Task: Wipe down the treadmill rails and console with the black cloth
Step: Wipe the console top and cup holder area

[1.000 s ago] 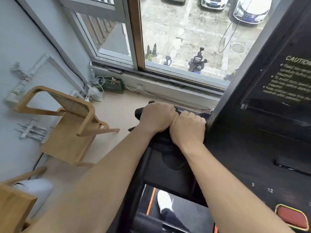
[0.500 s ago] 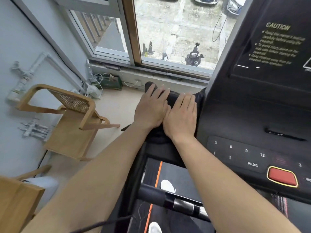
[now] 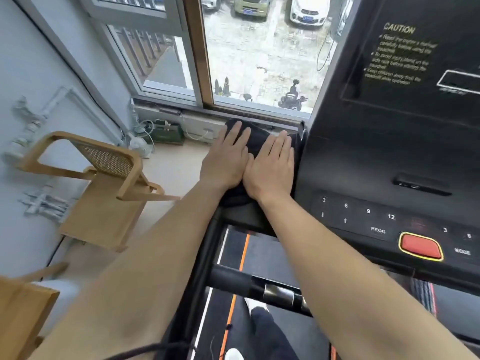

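Both hands, left hand (image 3: 225,162) and right hand (image 3: 272,168), lie flat with fingers spread, pinning the black cloth (image 3: 253,141) over the treadmill's left rail top beside the glossy black console (image 3: 376,157) (broad palm pressure likely aids wiping).

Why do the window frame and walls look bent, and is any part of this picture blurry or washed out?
Head view: the wide-angle lens bows the window frame and wall edges; daylight through the glass slightly washes out the car park, while the black treadmill console stays dark with a faint sheen; the small yellow caution text is soft, and the forearms and the wooden chair blur slightly towards the frame's edges; both hands look sharp.
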`<action>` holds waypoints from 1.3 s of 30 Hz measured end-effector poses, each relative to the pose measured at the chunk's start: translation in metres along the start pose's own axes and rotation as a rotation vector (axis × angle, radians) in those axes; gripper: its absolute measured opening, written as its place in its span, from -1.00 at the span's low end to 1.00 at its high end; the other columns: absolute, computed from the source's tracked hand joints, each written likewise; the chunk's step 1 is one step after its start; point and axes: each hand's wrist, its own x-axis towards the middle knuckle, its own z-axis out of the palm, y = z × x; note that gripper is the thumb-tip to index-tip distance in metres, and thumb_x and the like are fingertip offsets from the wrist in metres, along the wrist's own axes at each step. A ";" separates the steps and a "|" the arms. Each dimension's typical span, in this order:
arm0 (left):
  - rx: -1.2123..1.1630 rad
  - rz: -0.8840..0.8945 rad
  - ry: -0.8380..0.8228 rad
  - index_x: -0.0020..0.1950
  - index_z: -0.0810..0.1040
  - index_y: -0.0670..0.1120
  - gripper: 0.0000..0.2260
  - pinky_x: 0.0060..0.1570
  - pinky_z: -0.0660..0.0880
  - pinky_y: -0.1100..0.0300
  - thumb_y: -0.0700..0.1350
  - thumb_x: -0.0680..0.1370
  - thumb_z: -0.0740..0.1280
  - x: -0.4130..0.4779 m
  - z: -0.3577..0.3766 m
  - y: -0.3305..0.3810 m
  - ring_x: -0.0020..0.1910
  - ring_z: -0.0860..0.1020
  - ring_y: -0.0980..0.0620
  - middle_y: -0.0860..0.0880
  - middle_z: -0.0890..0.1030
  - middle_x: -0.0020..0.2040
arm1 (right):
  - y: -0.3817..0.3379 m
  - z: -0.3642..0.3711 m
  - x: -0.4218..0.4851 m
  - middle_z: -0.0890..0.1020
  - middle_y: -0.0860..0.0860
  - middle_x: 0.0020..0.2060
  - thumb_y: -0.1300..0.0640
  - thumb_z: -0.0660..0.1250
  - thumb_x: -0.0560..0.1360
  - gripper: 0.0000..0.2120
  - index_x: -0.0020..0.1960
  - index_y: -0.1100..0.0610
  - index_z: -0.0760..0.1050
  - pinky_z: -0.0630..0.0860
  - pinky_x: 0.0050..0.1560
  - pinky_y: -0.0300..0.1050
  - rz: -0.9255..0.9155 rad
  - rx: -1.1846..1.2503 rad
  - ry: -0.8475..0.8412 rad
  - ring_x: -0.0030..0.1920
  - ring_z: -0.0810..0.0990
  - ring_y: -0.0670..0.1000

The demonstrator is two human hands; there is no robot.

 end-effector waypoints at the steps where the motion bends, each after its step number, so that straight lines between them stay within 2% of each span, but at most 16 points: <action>1: 0.036 0.022 0.008 0.62 0.06 -0.13 -0.54 0.55 -0.09 0.05 -0.06 0.73 -0.02 -0.003 0.002 0.000 0.61 -0.08 -0.09 -0.07 -0.01 0.65 | 0.001 0.000 -0.005 -0.08 0.28 0.60 -0.07 -0.02 0.66 -0.31 0.60 0.34 -0.12 -0.13 0.58 0.09 0.003 0.003 -0.001 0.60 -0.14 0.21; 4: 0.111 0.007 0.015 0.63 0.05 -0.07 -0.48 0.53 0.09 -0.11 0.03 0.68 0.00 -0.038 0.022 -0.010 0.60 -0.04 -0.18 -0.09 -0.03 0.65 | 0.003 0.004 -0.047 -0.13 0.29 0.59 -0.07 0.00 0.66 -0.30 0.59 0.35 -0.13 -0.16 0.59 0.05 -0.026 0.027 -0.020 0.60 -0.17 0.20; 7: 0.079 -0.009 -0.017 0.63 0.05 -0.04 -0.46 0.50 0.12 -0.12 0.04 0.67 0.07 -0.081 0.037 -0.019 0.61 -0.08 -0.16 -0.06 -0.08 0.65 | 0.000 0.011 -0.099 -0.04 0.36 0.57 -0.04 0.03 0.63 -0.31 0.57 0.41 -0.02 -0.06 0.58 0.09 -0.045 0.031 -0.006 0.60 -0.06 0.25; 11: 0.152 0.033 -0.060 0.59 0.21 -0.10 -0.48 0.53 0.10 -0.13 0.05 0.66 -0.10 -0.114 0.045 -0.027 0.61 -0.14 -0.17 -0.08 -0.09 0.65 | -0.003 0.016 -0.138 0.08 0.41 0.53 -0.03 0.07 0.59 -0.31 0.53 0.44 0.11 0.10 0.55 0.14 -0.036 0.016 0.037 0.57 0.08 0.31; 13: 0.092 -0.025 -0.030 0.63 0.10 -0.07 -0.47 0.50 0.16 -0.10 0.02 0.66 -0.08 -0.120 0.042 -0.021 0.61 -0.04 -0.18 -0.09 -0.05 0.65 | 0.000 0.014 -0.153 0.07 0.43 0.53 -0.03 0.08 0.56 -0.29 0.53 0.44 0.11 0.19 0.51 0.15 -0.066 0.013 0.035 0.55 0.13 0.33; 16: 0.095 -0.041 0.007 0.64 0.04 -0.07 -0.48 0.47 0.20 -0.12 0.02 0.67 -0.05 -0.127 0.039 -0.011 0.60 0.00 -0.19 -0.11 -0.04 0.65 | 0.006 0.016 -0.166 0.05 0.46 0.52 -0.05 -0.01 0.55 -0.27 0.53 0.46 0.09 0.12 0.54 0.20 -0.124 -0.025 -0.002 0.56 0.07 0.37; 21: 0.082 -0.013 -0.016 0.64 -0.01 -0.05 -0.48 0.52 0.12 -0.10 0.03 0.69 -0.06 -0.085 0.038 -0.019 0.61 -0.10 -0.14 -0.06 -0.10 0.65 | 0.008 0.014 -0.110 -0.01 0.44 0.53 -0.10 -0.04 0.57 -0.24 0.55 0.45 0.03 -0.04 0.57 0.24 -0.138 -0.034 -0.017 0.57 -0.07 0.36; 24: 0.077 -0.017 -0.013 0.64 0.00 -0.05 -0.49 0.52 0.08 -0.12 0.03 0.69 -0.05 -0.077 0.035 -0.016 0.61 -0.10 -0.15 -0.06 -0.08 0.65 | 0.007 0.013 -0.114 0.04 0.43 0.54 -0.08 -0.03 0.59 -0.27 0.54 0.45 0.07 0.02 0.56 0.25 -0.113 -0.023 0.027 0.58 -0.02 0.35; 28: 0.116 0.018 0.015 0.64 0.06 -0.04 -0.48 0.54 0.05 -0.08 0.05 0.68 -0.08 -0.116 0.040 -0.013 0.61 -0.04 -0.12 -0.03 0.02 0.65 | 0.017 0.013 -0.149 0.17 0.34 0.54 -0.05 0.10 0.56 -0.30 0.55 0.39 0.14 0.07 0.56 0.17 -0.239 -0.028 -0.004 0.58 0.07 0.27; 31: 0.032 -0.035 0.038 0.64 0.08 -0.02 -0.48 0.53 0.13 -0.08 0.05 0.67 -0.09 -0.117 0.039 -0.011 0.61 -0.01 -0.09 -0.01 0.01 0.65 | 0.019 0.001 -0.126 0.29 0.28 0.51 -0.06 0.09 0.53 -0.31 0.54 0.34 0.20 0.08 0.56 0.11 -0.250 -0.027 -0.037 0.56 0.18 0.22; 34: -0.237 -0.210 0.081 0.62 0.09 0.08 -0.52 0.41 0.31 -0.05 0.02 0.68 0.02 -0.111 0.033 -0.011 0.60 0.05 -0.02 0.05 0.00 0.65 | 0.009 -0.008 -0.100 0.23 0.15 0.57 -0.05 0.12 0.55 -0.31 0.59 0.24 0.12 -0.05 0.59 0.03 -0.263 0.062 -0.148 0.58 0.12 0.08; 36: -0.333 -0.306 0.095 0.60 0.09 0.17 -0.52 0.29 0.41 -0.05 0.05 0.67 0.06 -0.108 0.029 -0.012 0.57 0.15 0.03 0.10 0.00 0.64 | 0.002 -0.011 -0.092 0.25 0.10 0.57 0.00 0.18 0.53 -0.30 0.60 0.21 0.11 -0.06 0.58 -0.01 -0.206 0.182 -0.176 0.58 0.14 0.02; 38: -0.356 -0.328 0.090 0.58 0.09 0.19 -0.52 0.23 0.42 -0.03 0.09 0.65 0.08 -0.106 0.025 -0.010 0.52 0.25 0.01 0.11 0.01 0.63 | -0.001 -0.016 -0.091 0.50 0.10 0.40 0.06 0.23 0.50 -0.32 0.57 0.22 0.17 0.06 0.55 -0.05 -0.147 0.324 -0.167 0.46 0.36 0.03; 39: -0.361 -0.330 0.088 0.58 0.10 0.18 -0.51 0.22 0.42 -0.03 0.11 0.64 0.10 -0.105 0.024 -0.009 0.50 0.28 -0.01 0.10 0.03 0.63 | 0.000 -0.017 -0.092 0.64 0.08 0.18 0.08 0.25 0.49 -0.33 0.56 0.23 0.20 0.16 0.49 -0.06 -0.149 0.352 -0.150 0.31 0.50 0.06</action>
